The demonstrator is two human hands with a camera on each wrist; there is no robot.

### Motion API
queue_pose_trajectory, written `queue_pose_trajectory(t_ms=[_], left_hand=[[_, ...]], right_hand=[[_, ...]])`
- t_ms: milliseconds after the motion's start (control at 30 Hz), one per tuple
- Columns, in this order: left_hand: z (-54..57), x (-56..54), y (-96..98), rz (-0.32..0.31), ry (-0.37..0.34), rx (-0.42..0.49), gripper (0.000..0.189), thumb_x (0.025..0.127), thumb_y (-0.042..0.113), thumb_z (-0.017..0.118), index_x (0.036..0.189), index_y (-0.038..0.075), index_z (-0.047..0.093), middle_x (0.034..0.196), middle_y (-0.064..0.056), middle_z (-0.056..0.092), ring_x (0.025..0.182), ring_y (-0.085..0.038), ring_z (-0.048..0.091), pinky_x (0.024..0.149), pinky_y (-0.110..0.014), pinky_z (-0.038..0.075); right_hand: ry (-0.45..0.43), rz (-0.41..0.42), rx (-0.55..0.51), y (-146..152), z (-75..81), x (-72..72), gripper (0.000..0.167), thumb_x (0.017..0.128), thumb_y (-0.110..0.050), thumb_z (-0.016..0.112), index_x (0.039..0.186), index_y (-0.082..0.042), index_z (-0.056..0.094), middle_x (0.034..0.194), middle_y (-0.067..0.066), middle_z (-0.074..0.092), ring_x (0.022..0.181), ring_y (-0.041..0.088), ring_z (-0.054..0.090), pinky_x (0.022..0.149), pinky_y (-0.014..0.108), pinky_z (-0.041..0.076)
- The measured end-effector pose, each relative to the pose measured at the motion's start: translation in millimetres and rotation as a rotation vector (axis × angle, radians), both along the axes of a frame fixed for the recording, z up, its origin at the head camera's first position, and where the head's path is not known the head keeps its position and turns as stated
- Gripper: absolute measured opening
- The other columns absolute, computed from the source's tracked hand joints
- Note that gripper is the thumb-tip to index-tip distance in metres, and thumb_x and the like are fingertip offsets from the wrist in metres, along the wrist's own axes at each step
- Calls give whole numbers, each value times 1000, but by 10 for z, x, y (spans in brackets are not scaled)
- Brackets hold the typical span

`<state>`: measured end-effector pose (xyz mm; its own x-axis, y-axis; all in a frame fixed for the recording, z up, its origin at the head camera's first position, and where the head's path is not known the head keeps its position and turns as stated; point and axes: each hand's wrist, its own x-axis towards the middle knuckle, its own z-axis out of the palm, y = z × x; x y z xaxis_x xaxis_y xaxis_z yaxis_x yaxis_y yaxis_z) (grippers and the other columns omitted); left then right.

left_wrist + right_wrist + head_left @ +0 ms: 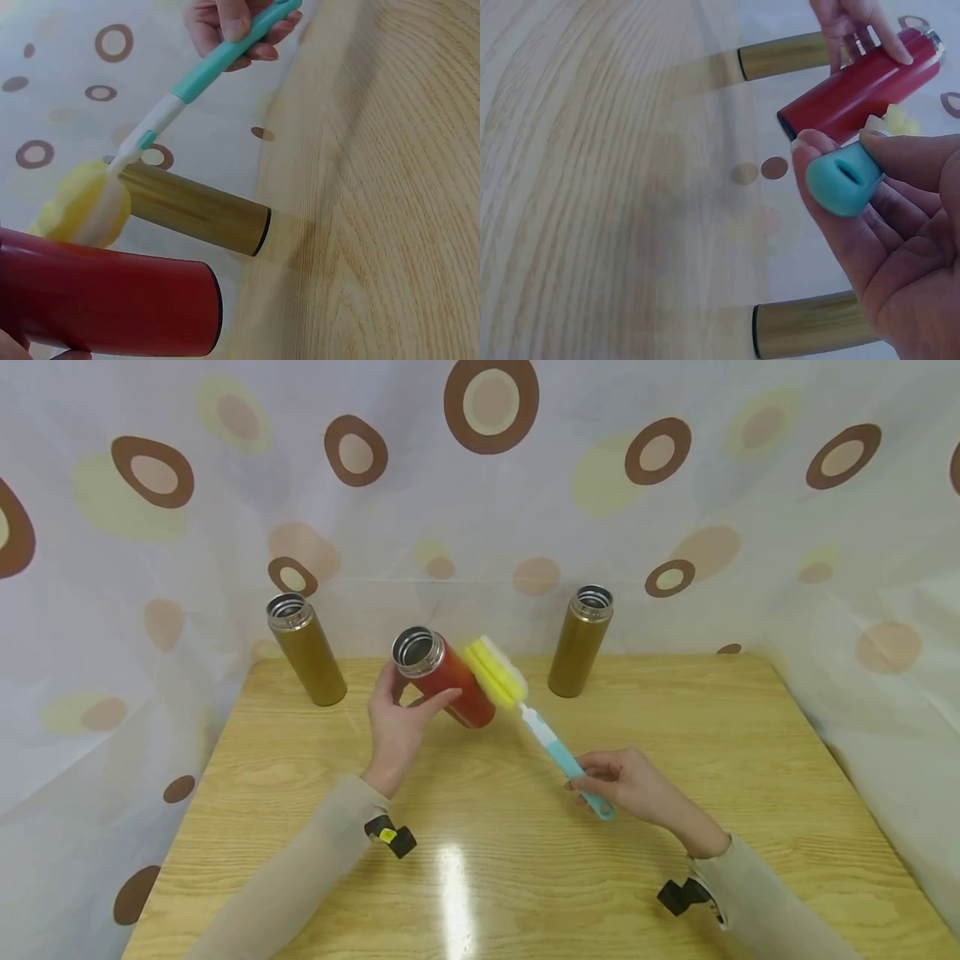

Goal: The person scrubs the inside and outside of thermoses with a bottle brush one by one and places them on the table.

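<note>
My left hand [396, 727] grips a red vacuum flask [465, 697] by its upper body, thumb across the near side. The flask is lidless, its steel mouth tilted to the left; whether its base touches the table I cannot tell. In my right hand [628, 787], thumb and fingers pinch the turquoise handle of a bottle brush [561, 756]. The yellow and white sponge head [497, 672] points up and left, beside the flask's right side and outside its mouth. In the left wrist view, the flask [112, 296] partly covers the sponge [86, 206].
One gold flask [309, 656] stands lidless at the back left of the wooden table [315, 860]. Another gold flask [579, 643], also lidless, stands at the back right. A white curtain [420, 518] with brown and yellow spots hangs behind and along both sides.
</note>
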<state>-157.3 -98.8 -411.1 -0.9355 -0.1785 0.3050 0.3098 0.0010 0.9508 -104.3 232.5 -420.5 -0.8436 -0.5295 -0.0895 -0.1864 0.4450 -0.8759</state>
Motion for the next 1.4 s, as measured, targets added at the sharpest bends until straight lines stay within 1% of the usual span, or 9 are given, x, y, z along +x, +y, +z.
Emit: queue_pose_trajectory(t_ms=[200,400,567,667,800,933,1100,1200,1400], left_hand=[[-21,3,40,-30,-7,63,79,78,6,92,145,14,51,140,1,61,130,-17,58,97,-37,59],[-18,-7,64,-37,20,102,79,79,1,90,143,11,46,143,-1,57,135,-17,53,103,-41,56],[9,-6,62,-5,33,113,77,79,0,89,140,12,43,140,0,58,134,-16,54,106,-44,53],[15,-11,49,31,34,127,76,79,0,89,138,12,43,137,1,59,130,-16,56,102,-44,56],[16,-24,39,51,38,153,76,78,-2,89,137,12,42,134,0,58,128,-18,56,96,-43,59],[7,-18,51,51,27,139,75,77,0,90,133,11,41,136,-2,57,130,-19,55,100,-43,57],[-41,-12,82,68,7,79,76,75,5,94,130,11,41,135,-1,59,129,-16,54,112,-40,45],[-55,-13,104,84,12,44,77,74,8,95,128,8,41,134,-2,59,126,-17,56,112,-39,43],[-39,6,137,74,-5,7,79,73,8,96,130,7,41,134,-3,58,125,-17,55,109,-40,46]], right_hand=[[-12,2,-84,-88,118,35,24,103,-10,65,123,3,70,97,13,78,77,33,75,61,34,61],[0,-7,-89,-160,226,76,27,103,-12,66,124,3,70,98,9,79,78,32,75,62,36,62],[0,-33,-36,-128,159,59,30,102,-11,67,125,7,69,100,16,78,80,30,76,63,33,62],[2,-43,18,-82,81,39,29,102,-11,67,122,9,70,97,17,78,77,27,75,62,29,60],[1,-45,69,-35,-5,27,27,102,-12,66,119,10,70,94,15,78,74,25,74,60,28,59],[11,-24,44,-50,-13,34,28,103,-13,66,121,8,70,98,18,78,76,28,75,60,29,60],[6,0,-37,-135,76,77,31,103,-13,67,126,6,69,101,17,78,78,32,76,61,32,62],[4,1,-83,-183,133,116,30,102,-12,68,127,5,70,98,11,79,78,32,76,60,34,62],[64,10,-143,-234,174,159,25,100,-8,69,123,2,73,90,4,79,71,25,76,57,36,62]])
